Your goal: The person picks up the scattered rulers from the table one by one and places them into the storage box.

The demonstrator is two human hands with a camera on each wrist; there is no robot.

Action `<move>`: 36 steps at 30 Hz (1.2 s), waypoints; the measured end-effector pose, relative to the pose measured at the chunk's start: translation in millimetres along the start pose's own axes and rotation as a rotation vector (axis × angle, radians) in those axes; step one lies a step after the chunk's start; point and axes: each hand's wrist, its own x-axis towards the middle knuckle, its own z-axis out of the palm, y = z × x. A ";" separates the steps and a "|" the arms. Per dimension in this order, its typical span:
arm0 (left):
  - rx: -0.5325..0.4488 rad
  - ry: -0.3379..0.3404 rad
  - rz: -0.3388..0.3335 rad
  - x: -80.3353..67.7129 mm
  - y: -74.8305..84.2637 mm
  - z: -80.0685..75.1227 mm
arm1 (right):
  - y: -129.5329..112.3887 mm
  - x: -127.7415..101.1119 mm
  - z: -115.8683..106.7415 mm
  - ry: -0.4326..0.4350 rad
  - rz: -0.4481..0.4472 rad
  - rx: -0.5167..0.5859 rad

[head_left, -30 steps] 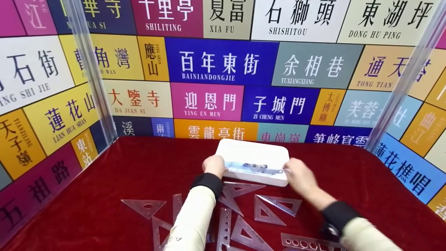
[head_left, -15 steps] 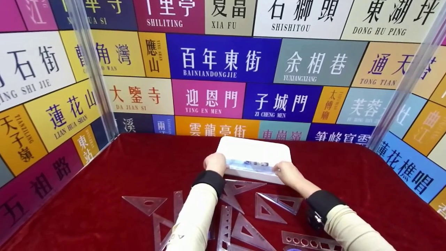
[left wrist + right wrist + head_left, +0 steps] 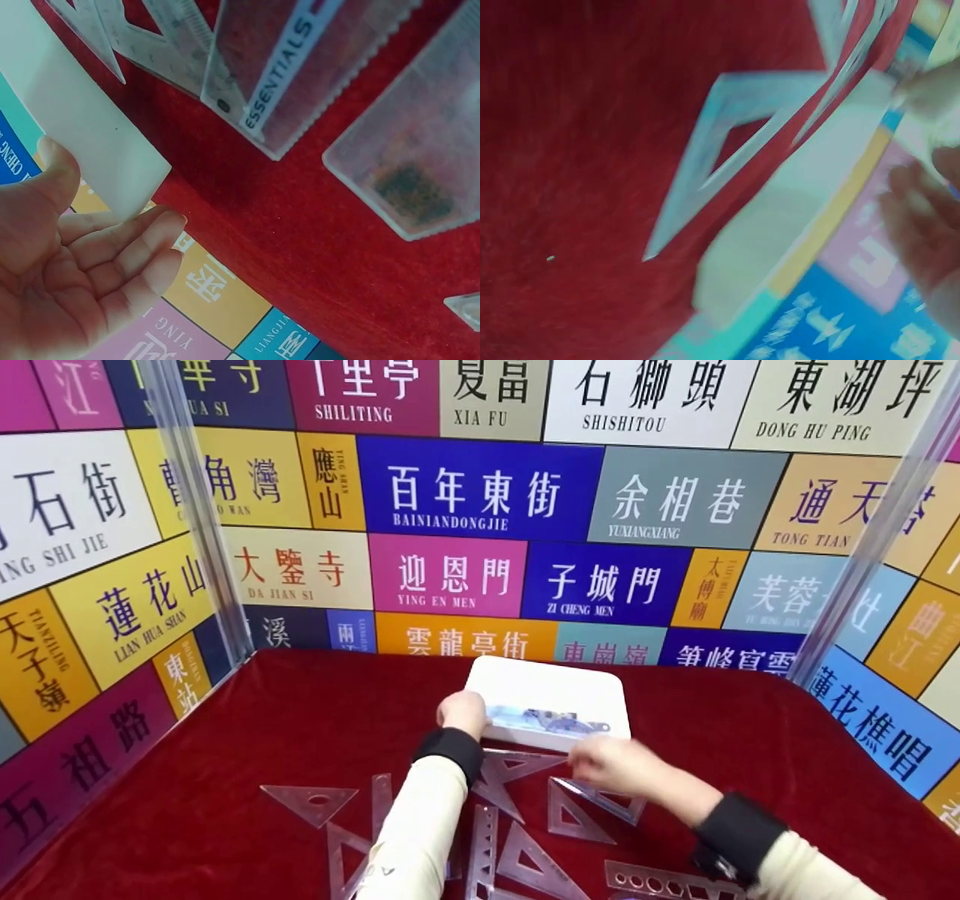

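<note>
The white tray (image 3: pixel 551 690) sits toward the far edge of the red worktop (image 3: pixel 225 735), clear rulers lying inside it. The left hand (image 3: pixel 461 712) grips its near left corner. The right hand (image 3: pixel 611 765) hovers blurred above a clear triangle (image 3: pixel 577 817) nearer the front edge; its grip I cannot tell.

White tray (image 3: pixel 547 686), clear set squares (image 3: pixel 309 801), dark-red cloth (image 3: pixel 225 750), prob. velvet.
</note>
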 end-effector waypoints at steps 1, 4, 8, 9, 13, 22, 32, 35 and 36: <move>-0.003 0.005 0.012 -12.2 -1.2 -11.3 | -5.0 -3.5 0.5 -0.088 0.000 -0.022; -0.013 -0.052 0.034 -47.3 -4.0 -46.4 | -15.3 -13.2 5.0 -0.281 0.022 -0.069; -0.026 -0.056 0.042 -47.0 -5.1 -42.8 | -20.7 -21.5 11.0 -0.342 0.094 -0.069; -0.028 -0.039 0.037 -33.4 -4.3 -29.6 | -21.3 -22.5 11.6 -0.342 0.124 -0.049; -0.015 0.054 0.031 18.1 -1.7 23.2 | -22.0 -24.4 13.1 -0.351 0.274 0.074; 0.003 0.002 0.051 -82.8 -6.5 -66.7 | -23.1 -24.6 11.5 -0.318 0.366 0.155; -0.008 0.020 0.003 -7.3 -0.2 -1.6 | -28.7 -29.4 7.9 -0.278 0.484 0.160; 0.001 0.023 0.012 -0.7 0.4 4.7 | -31.9 -32.0 4.6 -0.241 0.460 0.067; 0.007 0.017 0.011 -1.7 0.2 1.8 | -33.0 -32.6 3.0 -0.212 0.437 0.024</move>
